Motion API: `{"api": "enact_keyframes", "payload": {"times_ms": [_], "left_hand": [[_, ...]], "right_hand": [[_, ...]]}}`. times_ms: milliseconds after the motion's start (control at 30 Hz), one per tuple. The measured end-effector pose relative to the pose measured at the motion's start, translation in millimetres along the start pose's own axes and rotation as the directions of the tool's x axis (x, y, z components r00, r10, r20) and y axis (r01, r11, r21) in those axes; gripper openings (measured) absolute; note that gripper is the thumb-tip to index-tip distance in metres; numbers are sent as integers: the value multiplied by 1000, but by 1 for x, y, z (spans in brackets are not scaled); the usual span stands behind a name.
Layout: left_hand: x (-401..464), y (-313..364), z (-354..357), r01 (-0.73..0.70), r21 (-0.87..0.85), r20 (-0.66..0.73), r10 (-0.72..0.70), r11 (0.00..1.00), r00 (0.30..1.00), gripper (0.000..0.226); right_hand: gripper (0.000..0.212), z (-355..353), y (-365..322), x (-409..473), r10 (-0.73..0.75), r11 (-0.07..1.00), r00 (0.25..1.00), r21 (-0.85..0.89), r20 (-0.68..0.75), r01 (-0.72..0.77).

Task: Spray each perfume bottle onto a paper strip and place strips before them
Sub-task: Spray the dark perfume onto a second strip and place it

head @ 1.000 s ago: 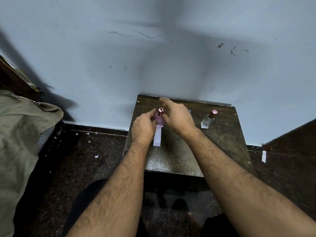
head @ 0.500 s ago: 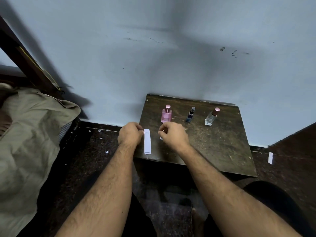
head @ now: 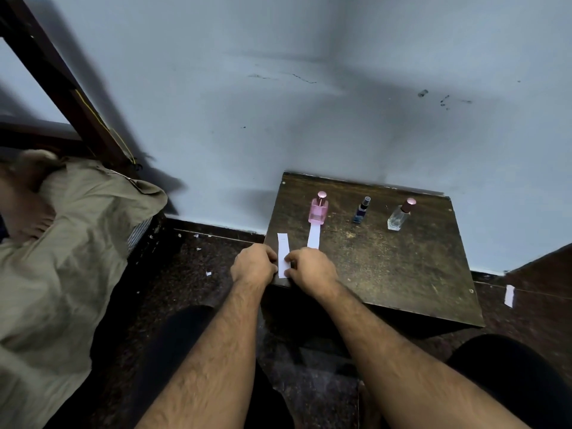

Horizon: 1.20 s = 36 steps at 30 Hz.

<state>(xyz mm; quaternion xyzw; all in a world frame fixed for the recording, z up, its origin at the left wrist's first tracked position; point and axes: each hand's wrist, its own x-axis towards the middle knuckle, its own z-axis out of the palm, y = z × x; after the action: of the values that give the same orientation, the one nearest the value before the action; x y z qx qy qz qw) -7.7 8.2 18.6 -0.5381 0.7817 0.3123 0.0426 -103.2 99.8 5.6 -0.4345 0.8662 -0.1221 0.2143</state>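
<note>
White paper strip point(head: 283, 254), between both hands

Both hands point(head: 280, 266) close together, fingers point(head: 291, 258) curled.

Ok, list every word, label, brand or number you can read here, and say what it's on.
No text can be read anywhere.
Pink perfume bottle: no label readable.
Small dark blue bottle: any print is too small to read.
Clear bottle: no label shows.
Paper strip at the table edge: blank.
Strip in front of the pink bottle: blank.

Pink bottle point(head: 318, 211), blue bottle point(head: 361, 212), white strips point(head: 283, 254), dark-brown table point(head: 402, 267).
</note>
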Motion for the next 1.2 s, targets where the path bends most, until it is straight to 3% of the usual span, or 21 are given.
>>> {"api": "enact_keyframes", "payload": {"times_ms": [467, 633, 833, 933, 1067, 1200], "left_hand": [[3, 1, 4, -3, 12, -22, 3, 1000, 1000, 20], [7, 0, 6, 9, -77, -50, -13, 997, 999, 12], [12, -1, 8, 37, -160, -47, -45, 986, 998, 4], [13, 0, 9, 43, -178, -50, -53, 983, 997, 5], [16, -3, 14, 51, -209, -40, -61, 977, 997, 12], [19, -4, 18, 44, -207, -61, -58, 977, 996, 27]], "right_hand": [[23, 4, 3, 9, 26, 996, 999, 82, -25, -24], [14, 8, 5, 13, 68, 966, 998, 252, -10, -63], [16, 3, 5, 13, -9, 928, 999, 373, 35, -4], [25, 4, 6, 13, -2, 933, 998, 360, 57, -19], [12, 6, 5, 16, 15, 954, 1000, 299, -10, -11], [24, 2, 4, 16, 58, 961, 996, 274, -69, -37]]}}
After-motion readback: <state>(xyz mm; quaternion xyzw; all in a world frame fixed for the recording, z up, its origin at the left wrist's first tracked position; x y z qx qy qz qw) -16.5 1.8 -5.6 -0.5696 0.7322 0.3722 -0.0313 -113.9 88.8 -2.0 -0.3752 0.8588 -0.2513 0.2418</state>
